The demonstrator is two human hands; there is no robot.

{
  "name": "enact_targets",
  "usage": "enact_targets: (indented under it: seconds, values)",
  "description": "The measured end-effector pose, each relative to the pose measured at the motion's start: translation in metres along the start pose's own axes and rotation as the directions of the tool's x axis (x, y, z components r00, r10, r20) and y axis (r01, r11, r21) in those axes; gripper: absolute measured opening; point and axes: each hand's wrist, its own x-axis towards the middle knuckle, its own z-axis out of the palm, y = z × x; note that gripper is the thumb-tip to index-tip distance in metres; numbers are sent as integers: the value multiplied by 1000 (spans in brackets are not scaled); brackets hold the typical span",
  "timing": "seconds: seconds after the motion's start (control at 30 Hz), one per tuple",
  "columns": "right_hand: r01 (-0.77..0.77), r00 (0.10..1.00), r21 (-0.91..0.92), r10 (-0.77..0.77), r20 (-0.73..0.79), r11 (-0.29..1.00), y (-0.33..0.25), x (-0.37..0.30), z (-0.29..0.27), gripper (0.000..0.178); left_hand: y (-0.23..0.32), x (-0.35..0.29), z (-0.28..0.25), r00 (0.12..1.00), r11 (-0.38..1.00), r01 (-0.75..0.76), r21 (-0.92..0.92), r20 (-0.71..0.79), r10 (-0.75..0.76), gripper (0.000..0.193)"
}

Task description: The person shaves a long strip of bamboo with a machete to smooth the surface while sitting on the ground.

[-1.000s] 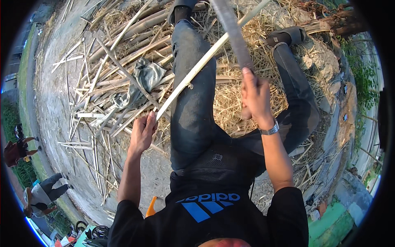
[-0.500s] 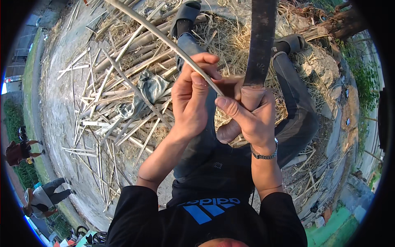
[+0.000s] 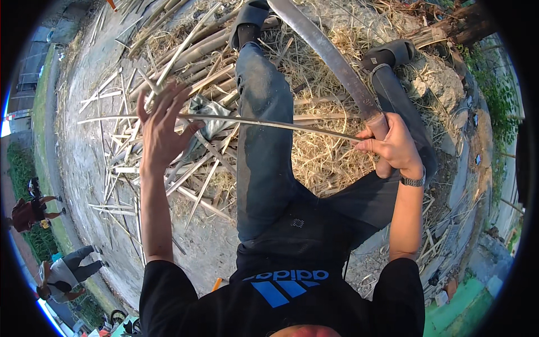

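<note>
My right hand (image 3: 397, 145) is closed around the wooden handle of a machete (image 3: 328, 53), its long, slightly curved blade slanting up and away to the left. Between that hand's thumb and fingers is also the end of a thin bamboo strip (image 3: 269, 123). The strip stretches leftward across my thigh, nearly level. At its left part, my left hand (image 3: 160, 135) is raised with fingers spread; the strip passes behind the hand, and whether they touch I cannot tell.
Split bamboo pieces (image 3: 208, 53) lie heaped at far left, with a greyish-green cloth (image 3: 210, 121) among them. Pale shavings (image 3: 320, 160) cover the ground between my legs. A rock (image 3: 443, 98) and rough log (image 3: 449, 28) are at far right. Two people stand at the left edge.
My hands have moved apart, the left going left and opening, the right going right with the machete. The bamboo strip has swung from steeply slanted to nearly level; the blade now tilts left.
</note>
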Motion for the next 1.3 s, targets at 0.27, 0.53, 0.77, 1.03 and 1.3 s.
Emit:
enact_targets:
  seconds: [0.27,0.53,0.77,1.03,1.3]
  values:
    - [217,803,-826,-576,-152,521,-14,29,6,40,16,-43,-8,807,875,358,-326,579,-115,20]
    - [304,905,-212,-351,-239,929,7,6,97,28,75,-62,1,803,661,547,-515,547,-238,29]
    - [246,968,-391,-247,50,887,-4,-18,153,51,106,-56,-4,660,522,724,-451,672,-336,37]
    - [475,808,-684,-582,90,553,24,1,146,51,116,-70,2,736,517,663,-541,596,-321,38]
    - [239,920,-614,-377,-104,752,8,56,96,58,122,-63,3,698,487,704,-518,630,-340,39]
